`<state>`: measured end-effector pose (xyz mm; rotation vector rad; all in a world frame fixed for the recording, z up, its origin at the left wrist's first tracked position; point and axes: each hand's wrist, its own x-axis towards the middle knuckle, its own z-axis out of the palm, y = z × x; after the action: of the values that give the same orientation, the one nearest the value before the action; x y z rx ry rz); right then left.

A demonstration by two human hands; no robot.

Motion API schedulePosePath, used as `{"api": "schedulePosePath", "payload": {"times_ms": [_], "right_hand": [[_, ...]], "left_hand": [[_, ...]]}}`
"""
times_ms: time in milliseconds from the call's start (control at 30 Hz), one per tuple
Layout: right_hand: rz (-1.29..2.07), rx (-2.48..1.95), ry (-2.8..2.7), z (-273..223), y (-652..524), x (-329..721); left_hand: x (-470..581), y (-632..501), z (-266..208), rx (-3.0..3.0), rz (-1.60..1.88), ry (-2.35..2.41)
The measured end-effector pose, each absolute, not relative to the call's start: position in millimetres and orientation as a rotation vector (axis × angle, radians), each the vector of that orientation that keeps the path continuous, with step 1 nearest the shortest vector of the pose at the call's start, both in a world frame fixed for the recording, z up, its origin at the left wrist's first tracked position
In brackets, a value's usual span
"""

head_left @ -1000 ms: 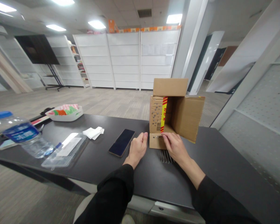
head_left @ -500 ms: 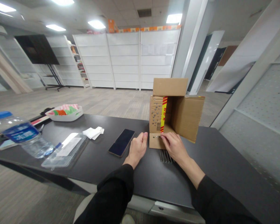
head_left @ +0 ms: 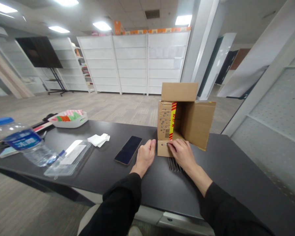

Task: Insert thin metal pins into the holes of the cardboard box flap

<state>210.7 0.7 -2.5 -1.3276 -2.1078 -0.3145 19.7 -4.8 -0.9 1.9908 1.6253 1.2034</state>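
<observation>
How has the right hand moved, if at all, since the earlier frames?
Yes, slightly: the right hand has shifted left and a little down in view, judged against the cardboard box.

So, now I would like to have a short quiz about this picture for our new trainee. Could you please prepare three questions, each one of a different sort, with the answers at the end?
1. Which of these is nearest to the left hand?
A) the white basket
B) the phone
C) the clear plastic case

2. Fill in the missing word: the right hand is at the lower ____ of the open cardboard box.

3. True or false: the water bottle has a red cap.

Key
1. B
2. flap
3. False; the cap is blue.
</observation>
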Motion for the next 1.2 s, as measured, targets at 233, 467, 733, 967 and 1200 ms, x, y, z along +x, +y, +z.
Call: {"api": "schedulePosePath", "payload": {"times_ms": [233,467,733,967,1200], "right_hand": [[-0.291,-1.303,-2.103,-0.3,-1.6,210.6],[-0.269,-1.288,-2.118,-0.6,-3.3,209.1],[-0.254,-1.289,-2.09,-0.2,-3.7,212.3],[-0.192,-1.269,-2.045,7.4,-11.4,218.8],[-0.042,-1.171,-2.242,15.5,-32.4,222.5]], "left_hand": [[19.5,-5.7,0.2,1.988,1.187,1.643],[19.8,-5.9,0.4,1.992,1.179,1.66],[19.5,-4.7,-1.3,2.007,1.183,1.652],[19.7,-5.6,0.5,2.01,1.175,1.661],[19.3,-5.3,-0.4,2.004,1.162,1.658]]}}
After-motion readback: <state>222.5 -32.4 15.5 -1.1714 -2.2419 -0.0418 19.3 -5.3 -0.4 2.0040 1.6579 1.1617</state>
